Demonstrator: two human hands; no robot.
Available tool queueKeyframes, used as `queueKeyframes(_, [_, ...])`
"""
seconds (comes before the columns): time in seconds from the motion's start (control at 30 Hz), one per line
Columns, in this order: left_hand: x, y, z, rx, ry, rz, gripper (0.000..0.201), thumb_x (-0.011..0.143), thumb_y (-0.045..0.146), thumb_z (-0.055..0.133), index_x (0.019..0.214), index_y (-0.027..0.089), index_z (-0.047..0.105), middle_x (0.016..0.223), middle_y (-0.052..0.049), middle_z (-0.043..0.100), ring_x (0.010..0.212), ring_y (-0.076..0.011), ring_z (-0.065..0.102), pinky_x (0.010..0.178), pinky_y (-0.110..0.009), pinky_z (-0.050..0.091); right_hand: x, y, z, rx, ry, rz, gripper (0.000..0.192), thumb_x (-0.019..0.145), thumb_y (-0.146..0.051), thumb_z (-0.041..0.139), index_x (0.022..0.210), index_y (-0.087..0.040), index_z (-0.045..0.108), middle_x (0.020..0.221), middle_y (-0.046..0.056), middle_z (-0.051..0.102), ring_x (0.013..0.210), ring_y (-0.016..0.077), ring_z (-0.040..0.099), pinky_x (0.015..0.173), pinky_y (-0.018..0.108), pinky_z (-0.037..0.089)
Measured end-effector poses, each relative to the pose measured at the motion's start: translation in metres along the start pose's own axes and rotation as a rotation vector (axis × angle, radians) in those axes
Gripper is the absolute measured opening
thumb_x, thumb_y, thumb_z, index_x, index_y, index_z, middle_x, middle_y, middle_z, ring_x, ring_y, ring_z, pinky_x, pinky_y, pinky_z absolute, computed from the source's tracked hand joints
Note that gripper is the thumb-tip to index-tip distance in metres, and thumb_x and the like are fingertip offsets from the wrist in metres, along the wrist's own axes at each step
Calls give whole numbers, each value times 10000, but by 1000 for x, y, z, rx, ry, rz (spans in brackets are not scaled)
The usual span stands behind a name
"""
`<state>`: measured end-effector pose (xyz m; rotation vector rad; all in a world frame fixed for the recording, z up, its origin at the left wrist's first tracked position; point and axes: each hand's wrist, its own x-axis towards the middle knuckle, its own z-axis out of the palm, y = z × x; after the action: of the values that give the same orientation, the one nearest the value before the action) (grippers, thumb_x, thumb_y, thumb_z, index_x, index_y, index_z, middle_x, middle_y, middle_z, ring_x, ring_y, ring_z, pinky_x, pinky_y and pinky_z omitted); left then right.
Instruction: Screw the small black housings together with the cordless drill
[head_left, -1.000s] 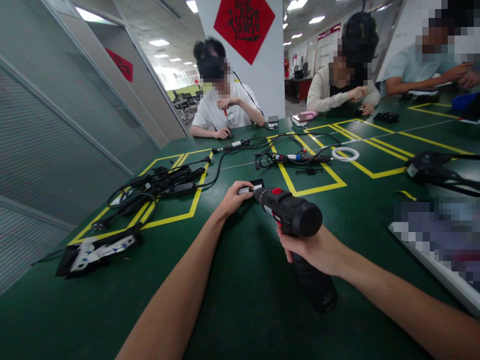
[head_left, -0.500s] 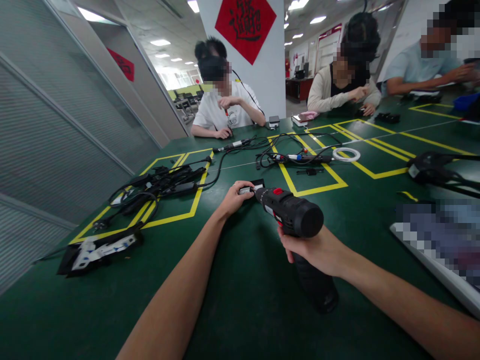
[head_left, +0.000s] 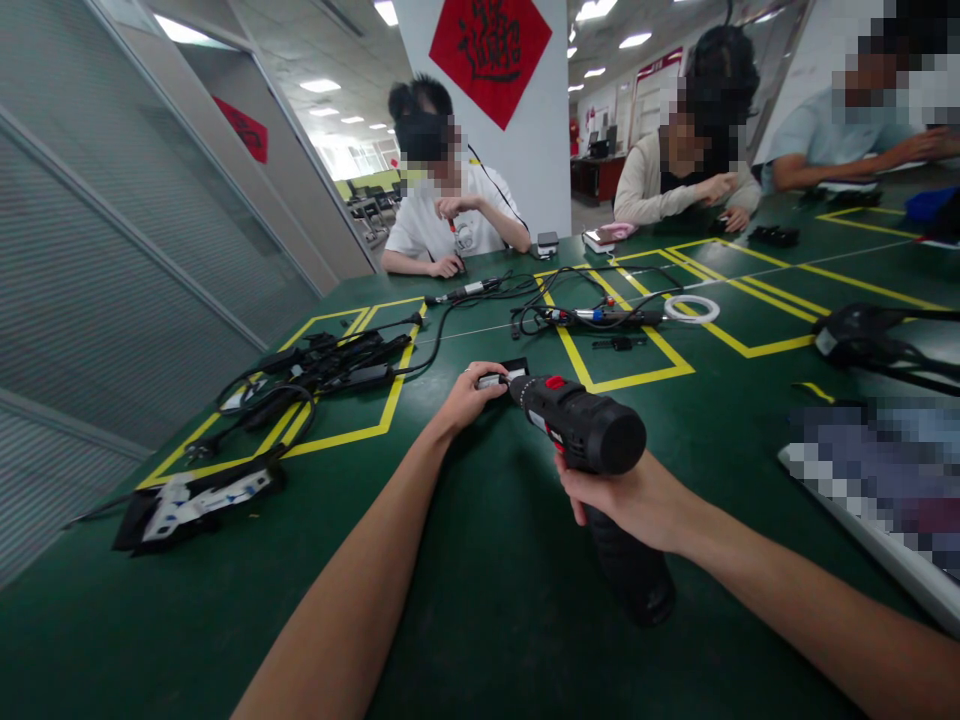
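Observation:
My right hand (head_left: 634,500) grips the handle of a black cordless drill (head_left: 581,428) with red trim, its chuck pointing away from me. The drill's tip meets a small black and silver part (head_left: 501,377) on the green table (head_left: 480,600). My left hand (head_left: 469,395) is closed on that part and holds it down on the table top, just left of the drill's nose.
A tangle of black cables and adapters (head_left: 322,365) lies inside yellow tape lines at left, with a black and white device (head_left: 195,500) nearer me. Soldering tools (head_left: 600,317) and a white ring (head_left: 691,308) lie beyond. Three people sit across the table. A headset (head_left: 862,335) is at right.

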<state>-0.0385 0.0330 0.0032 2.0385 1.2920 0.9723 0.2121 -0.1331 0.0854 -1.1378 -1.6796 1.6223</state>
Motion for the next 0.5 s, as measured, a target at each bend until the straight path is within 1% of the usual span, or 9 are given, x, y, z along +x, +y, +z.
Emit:
queueKeyframes(0.3, [0,1,1,1,7,-8,294,717,297,607,995,207,636,1110,-43,607,1092,-214,531,1028,-365,370,0,-1,2,-19,18,-1,71,777,-158,548,847,-171,542,584,-27,562,595,147,558,694,335,425])
queueKeyframes(0.5, [0,4,0,4,3,-22,290,713,298,613,989,209,636,1110,-42,602,1091,-216,528,1031,-371,367,-2,-4,-1,-7,-12,10,98,787,-157,548,883,-172,542,615,-26,577,619,146,565,712,332,426])
